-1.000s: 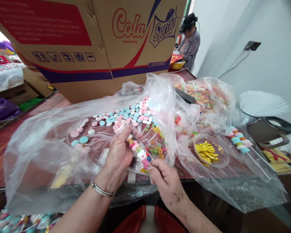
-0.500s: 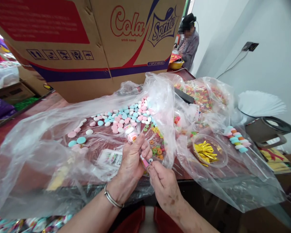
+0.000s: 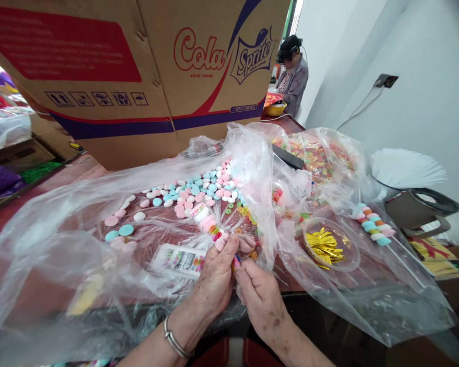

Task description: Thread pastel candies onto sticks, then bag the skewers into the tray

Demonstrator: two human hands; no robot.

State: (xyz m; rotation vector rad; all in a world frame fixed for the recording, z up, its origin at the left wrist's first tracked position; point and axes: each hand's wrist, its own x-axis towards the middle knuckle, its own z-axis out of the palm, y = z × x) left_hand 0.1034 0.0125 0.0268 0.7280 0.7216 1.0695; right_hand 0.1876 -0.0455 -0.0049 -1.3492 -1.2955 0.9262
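Note:
My left hand (image 3: 217,278) is closed around a candy stick (image 3: 210,225), a column of white, pink, yellow and red candies in a clear wrapper. The column leans up and to the left, with its top showing above my thumb. Right beside it, my right hand (image 3: 260,286) pinches the lower end, where a bit of colourful wrapping shows between the hands. Pink, blue and white candies (image 3: 195,189) are spread on plastic sheeting beyond. Small ring candies (image 3: 248,215) lie behind my fingers. A white printed packet (image 3: 181,261) rests left of my left hand.
A big cardboard box (image 3: 122,137) stands at the back. To the right are a round tub (image 3: 357,255) of gold twist ties (image 3: 324,247), a finished-looking candy stick (image 3: 375,224), a bag of ring candies (image 3: 313,158) and a grey jug (image 3: 421,211). Another person (image 3: 294,76) sits farther back.
My left hand has slid down the candy stick towards my right hand, so more of the candies show above it. The view has shifted slightly.

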